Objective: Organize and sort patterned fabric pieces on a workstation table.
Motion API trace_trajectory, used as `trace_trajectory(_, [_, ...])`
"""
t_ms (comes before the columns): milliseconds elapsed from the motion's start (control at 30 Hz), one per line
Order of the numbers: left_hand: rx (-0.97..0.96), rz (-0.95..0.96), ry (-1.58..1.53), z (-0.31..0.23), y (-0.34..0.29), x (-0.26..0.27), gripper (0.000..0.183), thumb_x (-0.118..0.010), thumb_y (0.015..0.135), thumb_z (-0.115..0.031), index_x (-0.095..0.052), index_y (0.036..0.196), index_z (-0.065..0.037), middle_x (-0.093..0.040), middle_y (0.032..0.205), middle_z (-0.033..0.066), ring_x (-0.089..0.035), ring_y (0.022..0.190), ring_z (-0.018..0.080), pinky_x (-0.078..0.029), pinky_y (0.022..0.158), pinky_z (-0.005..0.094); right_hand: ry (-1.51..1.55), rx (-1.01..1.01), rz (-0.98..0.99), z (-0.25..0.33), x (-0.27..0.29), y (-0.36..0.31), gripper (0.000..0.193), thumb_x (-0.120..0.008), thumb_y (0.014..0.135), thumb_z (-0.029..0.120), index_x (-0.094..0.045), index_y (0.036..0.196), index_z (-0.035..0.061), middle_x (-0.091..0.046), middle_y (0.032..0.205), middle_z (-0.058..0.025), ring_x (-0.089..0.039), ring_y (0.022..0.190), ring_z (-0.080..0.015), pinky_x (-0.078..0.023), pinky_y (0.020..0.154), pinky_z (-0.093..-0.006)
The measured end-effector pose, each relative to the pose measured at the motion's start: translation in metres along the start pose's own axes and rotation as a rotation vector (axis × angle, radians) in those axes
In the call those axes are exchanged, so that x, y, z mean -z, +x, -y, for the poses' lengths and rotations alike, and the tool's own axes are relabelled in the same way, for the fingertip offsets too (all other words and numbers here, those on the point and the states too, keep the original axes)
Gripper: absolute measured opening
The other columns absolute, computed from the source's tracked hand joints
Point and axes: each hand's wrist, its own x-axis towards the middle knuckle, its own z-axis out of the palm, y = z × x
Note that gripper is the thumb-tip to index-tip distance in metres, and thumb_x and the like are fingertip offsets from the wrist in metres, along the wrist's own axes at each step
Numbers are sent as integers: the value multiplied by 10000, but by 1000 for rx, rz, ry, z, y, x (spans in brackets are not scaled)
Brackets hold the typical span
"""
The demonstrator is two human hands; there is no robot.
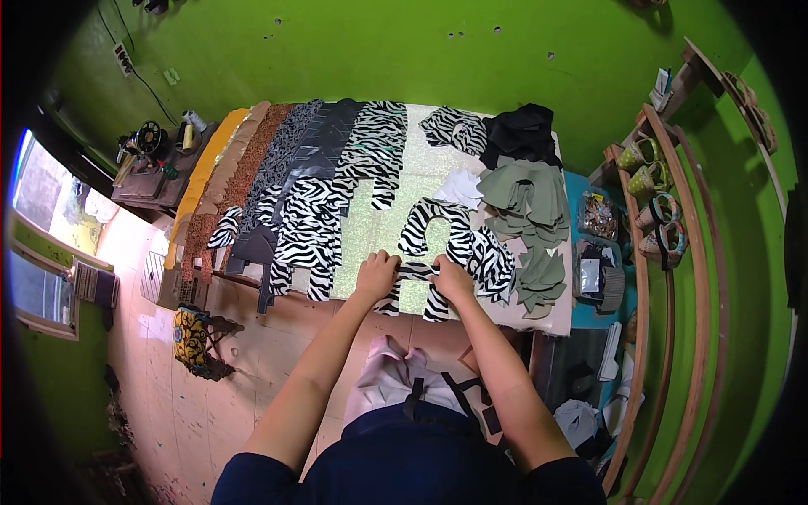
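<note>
Close to the table's near edge, my left hand [378, 274] and my right hand [453, 278] are both closed on a small zebra-print piece [416, 271], stretched level between them. Just beyond it lies a curved zebra-print cutout [429, 212]. More striped pieces [492, 263] are heaped to the right of my right hand. Left of my left hand, overlapping zebra-print cutouts [311, 227] are laid in rows. My fingertips hide the ends of the held piece.
Rows of yellow [220, 143], brown and grey cutouts fill the table's left side. Olive pieces [526, 198] and black fabric [520, 130] lie at the right. A sewing machine [150, 139] stands far left. Sandals [661, 227] sit on a wooden rack [644, 337] at right.
</note>
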Motion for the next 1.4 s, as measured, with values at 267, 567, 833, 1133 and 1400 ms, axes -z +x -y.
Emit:
trace_trajectory(267, [-44,96,-168,1,12,-1,161,-558,732,-131,-495,879,-109,-564,813,118,-550,781,314,-444,655,410,-166,84,-64,-8,-10,20,230,-669,699,238,-574,849,92,-614,836,-106,-590,825,-286,-460,688,-396])
trace_trajectory(567, [83,140,-631,55,19,51,233,-596,768,-119,-497,964,-40,-566,706,168,-568,651,310,-440,600,352,86,438,162,29,9,50,133,-615,687,146,-516,705,58,-556,654,-90,-536,619,-250,-414,564,-340])
trace_trajectory(833, [184,-190,-454,138,110,74,241,-610,756,-101,-524,954,5,-563,761,176,-555,684,304,-437,635,353,419,249,-150,117,16,156,359,-698,701,161,-435,934,86,-513,631,-74,-517,579,-232,-403,548,-348])
trace_trajectory(1133, [212,-171,-295,163,152,67,196,-610,716,-46,-493,860,16,-537,808,191,-536,771,352,-435,684,397,114,115,-194,154,14,193,339,-640,735,162,-427,951,12,-604,881,-192,-587,835,-342,-462,706,-420])
trace_trajectory(1400, [11,-380,-7,118,154,69,279,-556,689,-65,-527,963,-26,-485,912,124,-475,833,281,-381,700,366,-41,326,-601,123,1,173,239,-638,728,177,-480,857,53,-532,859,-114,-502,825,-291,-425,713,-363])
